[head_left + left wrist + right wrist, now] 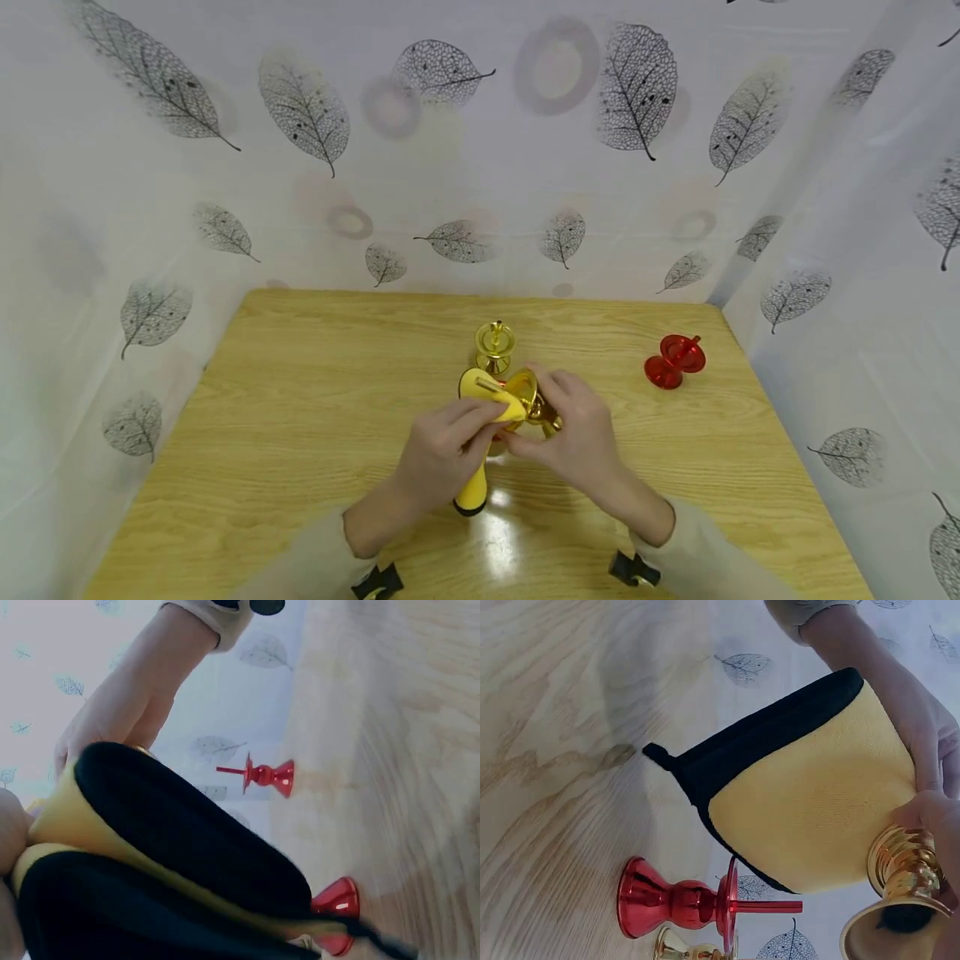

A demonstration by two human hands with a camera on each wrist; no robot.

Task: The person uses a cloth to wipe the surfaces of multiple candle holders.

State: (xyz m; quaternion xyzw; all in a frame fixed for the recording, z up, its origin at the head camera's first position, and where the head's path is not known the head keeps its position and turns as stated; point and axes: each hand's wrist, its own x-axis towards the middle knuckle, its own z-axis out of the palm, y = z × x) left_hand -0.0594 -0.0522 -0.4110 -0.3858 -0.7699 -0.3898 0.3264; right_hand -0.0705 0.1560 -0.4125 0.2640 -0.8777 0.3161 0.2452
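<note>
Your left hand pinches yellow cloth with black trim against shiny gold pedestal candle holder; your right hand curls round holder, tilted above pale wooden table. Glossy red pedestal candle holder stands at right.

The held gold candle holder looks like polished metal, smooth and mirror-bright; the standing gold holder is glossy too. The 2 red holders have a smooth, metallic-looking shine. The yellow cloth is matt, finely textured fabric with matt black trim. The surface shows wood grain under a sheen; the backdrop resembles smooth plastic sheeting.
</note>
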